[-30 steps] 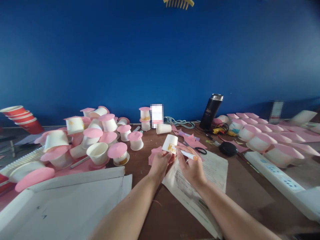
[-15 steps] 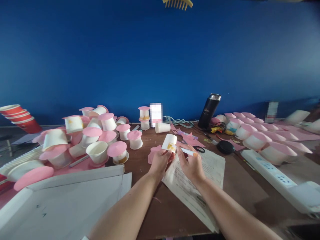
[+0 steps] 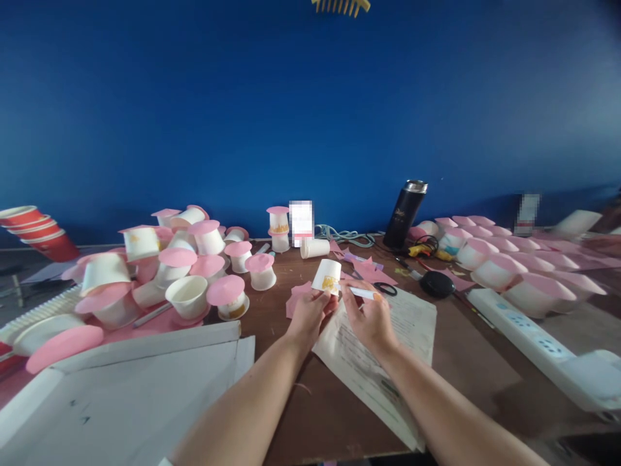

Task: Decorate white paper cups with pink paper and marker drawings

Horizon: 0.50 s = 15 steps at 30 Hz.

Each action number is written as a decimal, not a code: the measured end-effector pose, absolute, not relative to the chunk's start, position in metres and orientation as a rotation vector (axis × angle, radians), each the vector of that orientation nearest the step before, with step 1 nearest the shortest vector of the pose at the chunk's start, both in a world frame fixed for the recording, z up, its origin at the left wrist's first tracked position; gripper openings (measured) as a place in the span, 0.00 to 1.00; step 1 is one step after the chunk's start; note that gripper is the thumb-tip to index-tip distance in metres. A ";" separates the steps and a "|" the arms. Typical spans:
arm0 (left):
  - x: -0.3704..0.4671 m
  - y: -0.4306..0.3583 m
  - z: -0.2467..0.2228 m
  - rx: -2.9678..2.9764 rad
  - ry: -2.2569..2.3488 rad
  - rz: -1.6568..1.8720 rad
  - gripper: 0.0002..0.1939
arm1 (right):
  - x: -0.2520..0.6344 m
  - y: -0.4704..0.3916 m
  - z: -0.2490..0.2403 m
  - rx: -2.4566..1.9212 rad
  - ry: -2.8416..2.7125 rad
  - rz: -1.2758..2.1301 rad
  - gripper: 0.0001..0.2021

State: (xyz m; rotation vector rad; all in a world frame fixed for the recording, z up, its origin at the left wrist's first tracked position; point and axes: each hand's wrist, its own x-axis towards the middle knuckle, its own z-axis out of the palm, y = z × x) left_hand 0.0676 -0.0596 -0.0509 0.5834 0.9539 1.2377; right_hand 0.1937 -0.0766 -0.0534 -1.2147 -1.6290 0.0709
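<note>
"So, items in hand, as I log them?"

"Paper cup (image 3: 324, 272), white, yellow-marked: pinched in the left hand (image 3: 308, 316), just off view centre toward 5 o'clock, interior hidden from me. Marker (image 3: 361, 294): gripped in the right hand (image 3: 372, 318); tip contact, I cannot tell."

"Elsewhere, from that cup?"

"Red cups (image 3: 46, 238), nested, 9 o'clock. Black flask (image 3: 404, 217), 2 o'clock, contents unseen. Pixelated panel (image 3: 301, 223), 11 o'clock. Yellow toothed object (image 3: 342, 6), 12 o'clock, cropped by top edge."

Left hand (image 3: 309, 316) holds white cup (image 3: 324, 273) (yellow-marked); right hand (image 3: 371, 320) grips white marker (image 3: 361, 293).
</note>
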 end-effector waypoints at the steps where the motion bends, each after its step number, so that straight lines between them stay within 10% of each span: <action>1: 0.067 -0.059 -0.051 0.578 0.948 1.235 0.06 | 0.194 -0.077 -0.053 -1.221 -1.624 0.069 0.13; 15: 0.064 -0.062 -0.043 0.484 0.853 1.262 0.09 | 0.193 -0.078 -0.053 -1.213 -1.593 0.103 0.13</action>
